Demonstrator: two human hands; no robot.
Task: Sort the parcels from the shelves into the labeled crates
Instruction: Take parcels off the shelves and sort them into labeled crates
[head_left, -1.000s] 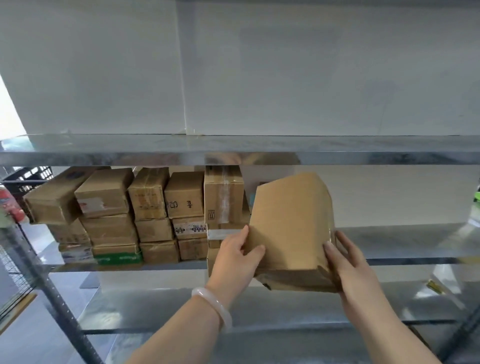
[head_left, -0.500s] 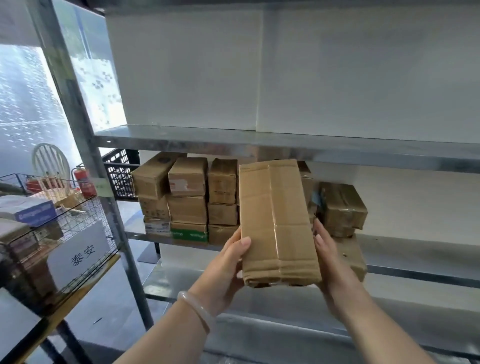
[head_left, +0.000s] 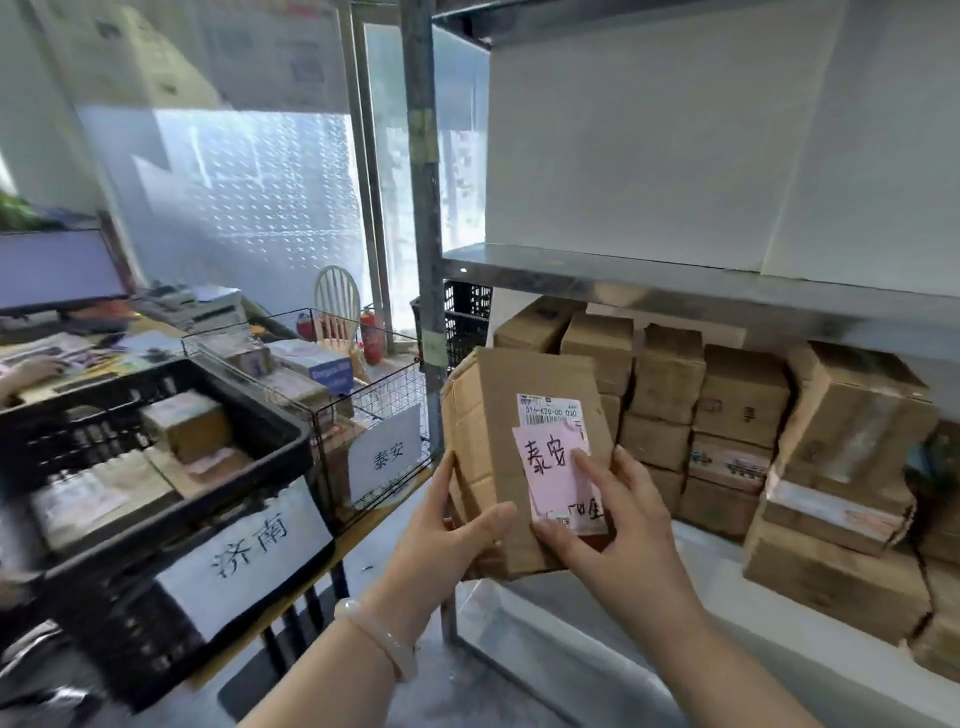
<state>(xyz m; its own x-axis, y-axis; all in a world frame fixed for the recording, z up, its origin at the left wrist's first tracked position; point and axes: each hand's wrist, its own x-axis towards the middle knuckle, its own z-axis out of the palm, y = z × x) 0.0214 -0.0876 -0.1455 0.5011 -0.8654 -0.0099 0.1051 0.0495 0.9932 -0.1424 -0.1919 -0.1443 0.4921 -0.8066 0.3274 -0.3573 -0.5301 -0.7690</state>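
Now left hand (head_left: 441, 535) and right hand (head_left: 623, 530) have flipped the parcel (head_left: 488, 415) label-up.

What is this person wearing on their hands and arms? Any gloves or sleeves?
No gloves, and no sleeves in view: both forearms are bare down to the picture's edge. The left hand has a smooth, pale, milky bangle round its wrist. The right hand shows no watch, band or ring on the parts that can be seen.

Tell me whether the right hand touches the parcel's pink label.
Touching. Head view: the right hand lays its forefinger and thumb on the pink label of the parcel.
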